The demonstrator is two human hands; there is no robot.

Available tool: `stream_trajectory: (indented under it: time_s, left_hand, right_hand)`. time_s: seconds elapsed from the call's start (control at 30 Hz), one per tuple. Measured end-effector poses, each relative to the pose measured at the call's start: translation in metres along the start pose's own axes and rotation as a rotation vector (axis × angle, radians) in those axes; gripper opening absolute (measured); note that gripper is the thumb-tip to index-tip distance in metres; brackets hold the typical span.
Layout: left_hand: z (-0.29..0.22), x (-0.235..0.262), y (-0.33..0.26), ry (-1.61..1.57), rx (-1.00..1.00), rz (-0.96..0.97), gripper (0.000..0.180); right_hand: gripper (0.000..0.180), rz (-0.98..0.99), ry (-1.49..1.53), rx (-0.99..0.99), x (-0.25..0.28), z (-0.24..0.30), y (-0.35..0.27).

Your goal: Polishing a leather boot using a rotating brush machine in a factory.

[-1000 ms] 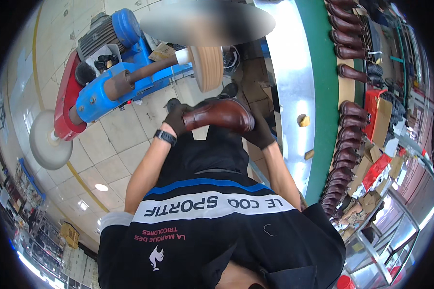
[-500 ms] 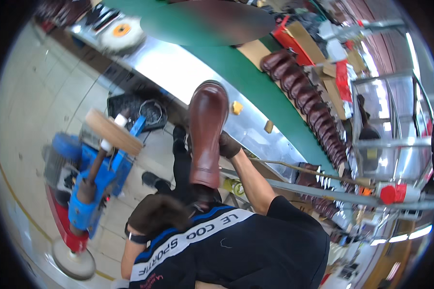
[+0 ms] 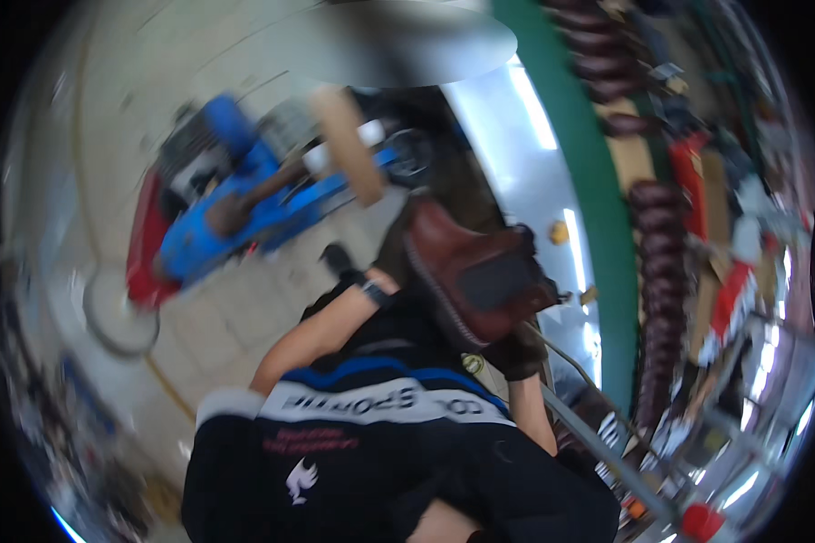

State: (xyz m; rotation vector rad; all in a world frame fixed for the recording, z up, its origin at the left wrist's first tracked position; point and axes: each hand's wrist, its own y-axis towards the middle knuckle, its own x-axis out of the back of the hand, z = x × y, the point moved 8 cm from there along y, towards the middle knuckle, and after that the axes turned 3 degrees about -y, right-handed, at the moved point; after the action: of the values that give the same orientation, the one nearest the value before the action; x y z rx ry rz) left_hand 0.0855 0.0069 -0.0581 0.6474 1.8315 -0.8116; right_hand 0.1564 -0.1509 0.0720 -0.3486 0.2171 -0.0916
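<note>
A brown leather ankle boot (image 3: 448,249) with a dark elastic side panel and a pale stitched sole edge is held up in front of my body, lying over on its side. My right hand (image 3: 519,353), in a dark glove, grips it low down by the sole edge. My left hand (image 3: 397,242), also dark-gloved with a watch at the wrist, is beside the other end of the boot. Its fingers are blurred and partly behind the leather, so I cannot make out whether they touch it.
A blue and red machine (image 3: 235,213) with a tan wheel (image 3: 347,145) stands on the tiled floor at left. At right runs a bench with a metal edge (image 3: 512,136) and green surface (image 3: 598,262). A row of brown boots (image 3: 658,281) stands beyond. A grey rail (image 3: 598,443) crosses lower right.
The view has swung, bringing the machine nearer the middle. The boot has turned from upright onto its side. My left hand has come up from near my body to beside the boot.
</note>
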Motion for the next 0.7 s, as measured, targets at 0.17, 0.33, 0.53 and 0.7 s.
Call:
stream_trajectory:
  time_s: [0.17, 0.33, 0.53, 0.7]
  left_hand:
    - [-0.017, 0.042, -0.019, -0.282, -0.065, -0.372, 0.046]
    - [-0.039, 0.051, -0.005, -0.451, 0.082, -0.460, 0.070]
    - [-0.070, 0.100, 0.025, -0.306, 0.088, -0.622, 0.077]
    - [-0.057, 0.072, 0.000, -0.390, 0.125, -0.514, 0.074]
  right_hand:
    - [0.046, -0.326, 0.480, -0.369, 0.000, -0.029, 0.041]
    - [0.031, -0.096, 0.349, -0.329, -0.034, -0.028, 0.105]
    - [0.037, -0.191, 0.649, -0.598, -0.067, -0.077, 0.174]
    - [0.033, -0.138, 0.115, -0.213, -0.051, -0.047, 0.118]
